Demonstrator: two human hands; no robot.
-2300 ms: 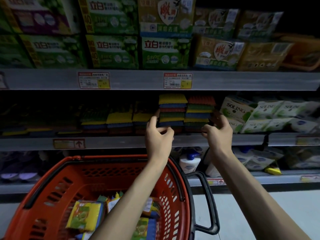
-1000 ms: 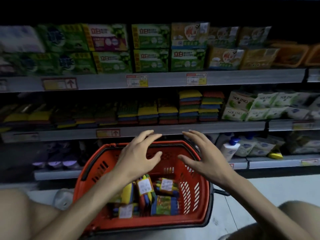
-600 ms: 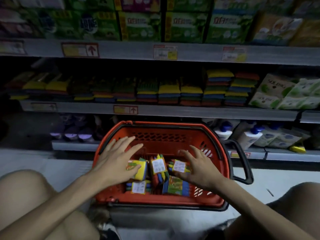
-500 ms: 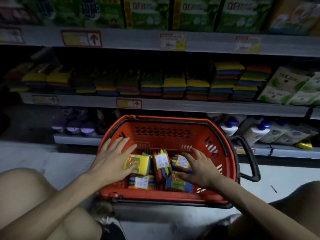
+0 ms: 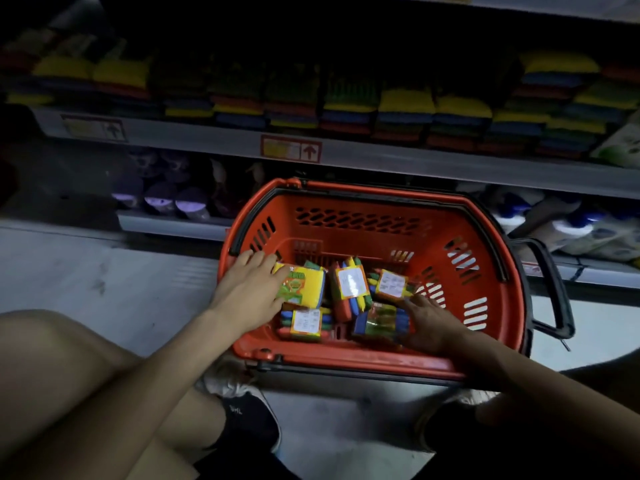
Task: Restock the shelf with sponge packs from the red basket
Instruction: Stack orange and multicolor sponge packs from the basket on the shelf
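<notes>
The red basket [image 5: 349, 233] stands on the floor in front of me, with several sponge packs in its bottom. My left hand [image 5: 247, 289] reaches in from the left, and its fairly straight fingers lie over the left edge of a yellow sponge pack [image 5: 306, 284]. My right hand [image 5: 431, 322] is low in the basket, with its fingers curled on the right end of a blue and green sponge pack [image 5: 379, 322]. Between them stands an upright labelled pack [image 5: 349, 285]. Above the basket, the shelf [image 5: 398, 161] carries rows of stacked sponges [image 5: 405, 110].
The basket's black handle [image 5: 557, 289] sticks out to the right. A lower shelf holds purple-capped items [image 5: 162, 199] on the left and white bottles [image 5: 568, 226] on the right. My bare knee [image 5: 59, 368] and dark shoes [image 5: 249, 420] are close in front of the basket.
Both hands left the sponge stack on the shelf and came down into the basket. Over the last half second they sank onto the packs, and the view tilted further down.
</notes>
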